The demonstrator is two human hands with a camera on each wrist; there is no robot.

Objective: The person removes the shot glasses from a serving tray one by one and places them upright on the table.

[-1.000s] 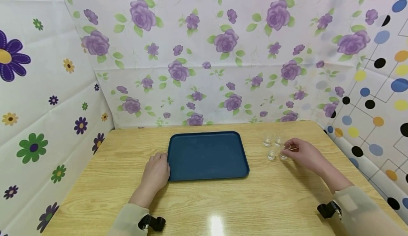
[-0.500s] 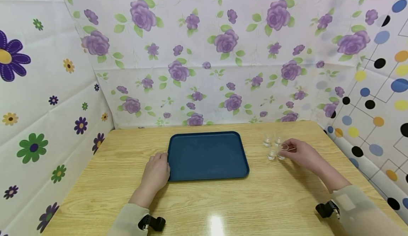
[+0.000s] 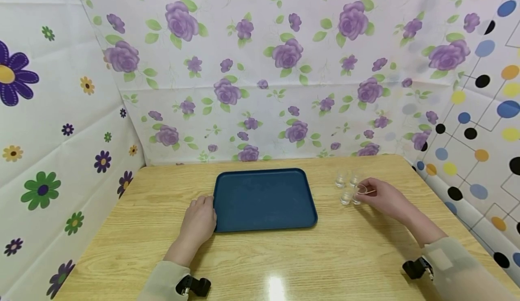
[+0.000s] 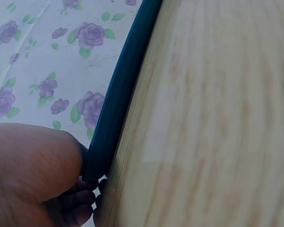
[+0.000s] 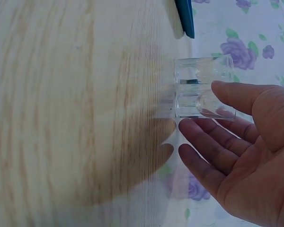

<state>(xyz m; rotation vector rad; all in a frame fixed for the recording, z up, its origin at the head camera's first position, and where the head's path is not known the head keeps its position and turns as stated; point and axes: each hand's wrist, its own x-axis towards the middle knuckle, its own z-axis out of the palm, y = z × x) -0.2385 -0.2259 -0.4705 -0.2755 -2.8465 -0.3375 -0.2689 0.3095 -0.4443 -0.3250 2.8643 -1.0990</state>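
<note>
A dark blue rectangular tray [image 3: 264, 201] lies flat on the table. My left hand [image 3: 197, 219] grips its left end, the thumb side against the near left corner in the left wrist view. To the right of the tray, my right hand [image 3: 383, 198] pinches a small clear shot glass [image 3: 356, 201] between thumb and fingers. That glass stands upright, its base at the tabletop in the right wrist view. Close beside it are more clear shot glasses, one at the front left [image 3: 345, 198] and others behind, including a back left glass [image 3: 340, 182].
The pale wooden table [image 3: 252, 265] has a flowered cloth wall [image 3: 260, 102] along its back. Patterned cloth also hangs on the left and right. Both sleeves carry a black wrist camera, such as the left camera [image 3: 194, 285].
My right hand has moved slightly left, sliding the shot glass closer to the other glasses. The left hand and the tray have stayed in place.
</note>
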